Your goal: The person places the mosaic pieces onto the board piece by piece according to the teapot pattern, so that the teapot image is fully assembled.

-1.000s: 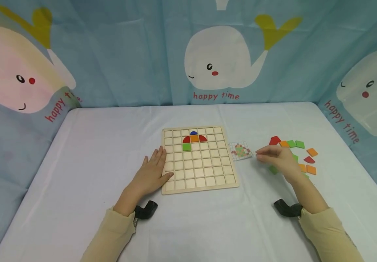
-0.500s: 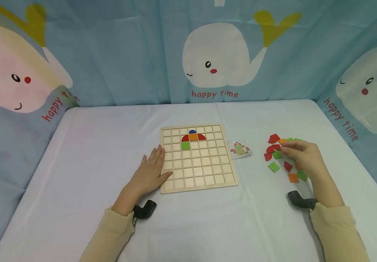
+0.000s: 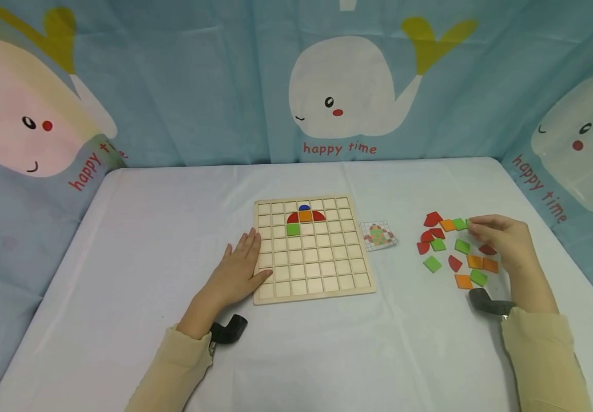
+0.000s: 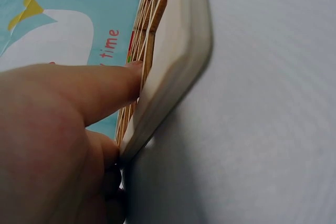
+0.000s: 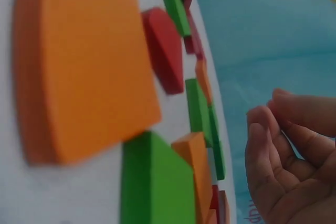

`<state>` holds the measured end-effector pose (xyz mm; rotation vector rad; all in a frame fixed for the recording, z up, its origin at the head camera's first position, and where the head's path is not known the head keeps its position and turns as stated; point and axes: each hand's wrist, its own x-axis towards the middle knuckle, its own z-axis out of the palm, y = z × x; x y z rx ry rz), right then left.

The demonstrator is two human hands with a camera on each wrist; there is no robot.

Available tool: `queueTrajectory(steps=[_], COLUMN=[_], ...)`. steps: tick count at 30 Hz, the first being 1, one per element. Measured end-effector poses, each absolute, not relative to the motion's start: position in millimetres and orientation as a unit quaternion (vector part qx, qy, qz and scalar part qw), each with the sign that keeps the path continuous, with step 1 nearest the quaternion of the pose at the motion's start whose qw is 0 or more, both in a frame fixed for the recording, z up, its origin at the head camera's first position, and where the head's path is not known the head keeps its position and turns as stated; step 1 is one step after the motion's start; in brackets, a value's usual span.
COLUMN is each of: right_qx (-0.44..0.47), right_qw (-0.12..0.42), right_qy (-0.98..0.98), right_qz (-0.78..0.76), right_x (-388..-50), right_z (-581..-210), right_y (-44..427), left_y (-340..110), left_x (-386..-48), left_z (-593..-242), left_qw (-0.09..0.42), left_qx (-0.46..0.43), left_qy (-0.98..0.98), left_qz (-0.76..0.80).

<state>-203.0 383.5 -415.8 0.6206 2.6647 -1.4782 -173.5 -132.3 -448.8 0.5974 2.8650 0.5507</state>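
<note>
Currently the left hand (image 3: 233,278) lies with its fingers straight at the left edge of the wooden grid board (image 3: 317,297), and its thumb rests over the board's near left part; the left wrist view shows that thumb laid on the gridded face. The board sits flat around the middle of the desk (image 3: 306,360). In its far row is a blue half-round piece (image 3: 304,208), directly below it an orange square (image 3: 305,216), flanked by two red rounded pieces (image 3: 319,216), with a green square (image 3: 293,229) under the left one. Just beside the board's right edge lies a small pattern card (image 3: 379,236). Further right, the right hand (image 3: 509,243) is at the far right of the scattered loose pieces (image 3: 432,264), which are red, orange and green. Its thumb and fingertips are drawn close together beside a partly hidden green tile (image 3: 468,224); whether they pinch it I cannot tell, and the right wrist view shows the hand from behind the pieces, with nothing clearly visible between the tips. Both forearms wear beige sleeves (image 3: 545,349), with a black device (image 3: 230,329) at each wrist. Behind the desk hangs a blue curtain (image 3: 198,103) printed with whales and the words "happy time".
</note>
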Motion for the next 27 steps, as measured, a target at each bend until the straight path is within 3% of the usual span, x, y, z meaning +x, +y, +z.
queueTrajectory(steps=[10, 27], right_qx=[0.216, 0.257], right_qw=[0.053, 0.049], right_qy=[0.885, 0.889], right_qz=[-0.410, -0.377], right_x=[-219, -225], right_z=[-421, -420], right_y=[391, 406], left_y=[-132, -133], left_x=[-174, -174], left_z=[-448, -448], left_qw=[0.083, 0.082], left_qx=[0.202, 0.202], left_qy=[0.958, 0.958], left_qz=[0.184, 0.186])
